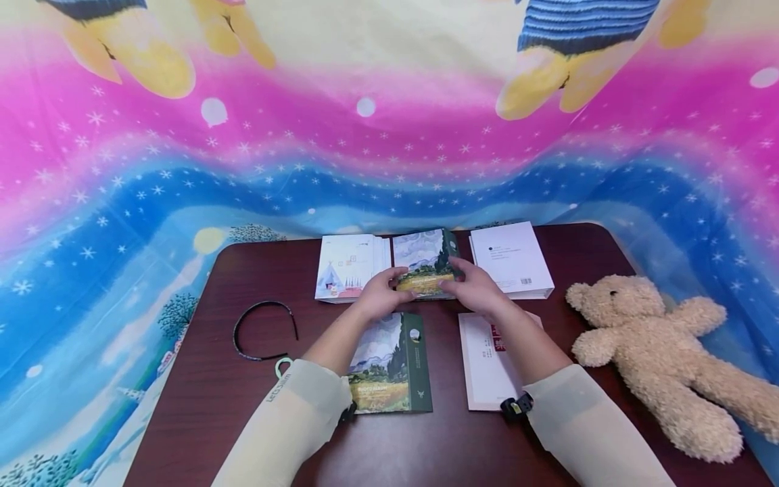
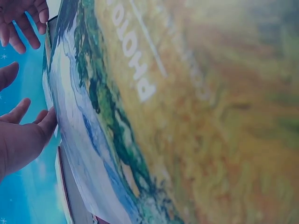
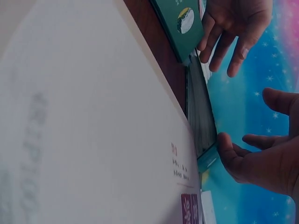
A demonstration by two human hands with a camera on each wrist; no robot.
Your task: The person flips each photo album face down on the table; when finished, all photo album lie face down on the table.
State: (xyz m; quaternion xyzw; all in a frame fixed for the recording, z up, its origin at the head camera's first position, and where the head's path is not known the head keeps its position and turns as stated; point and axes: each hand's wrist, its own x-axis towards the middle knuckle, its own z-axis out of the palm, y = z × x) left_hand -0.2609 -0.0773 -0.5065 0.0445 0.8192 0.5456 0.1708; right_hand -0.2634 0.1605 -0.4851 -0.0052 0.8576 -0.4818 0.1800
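Note:
A photo album with a painted landscape cover lies at the back middle of the table, both hands at its sides. My left hand is at its left front corner, fingers spread and thumb apart. On the other side, my right hand has its fingertips over the right edge by the dark spine. In the right wrist view, the right hand shows loose fingers right at the album's edge. A second matching album with a green spine lies nearer, partly under the left forearm.
Flanking the back album are a white book stack with a tent picture and another white book. A white book with a red label lies under the right forearm. A dark headband is left; a teddy bear lies right.

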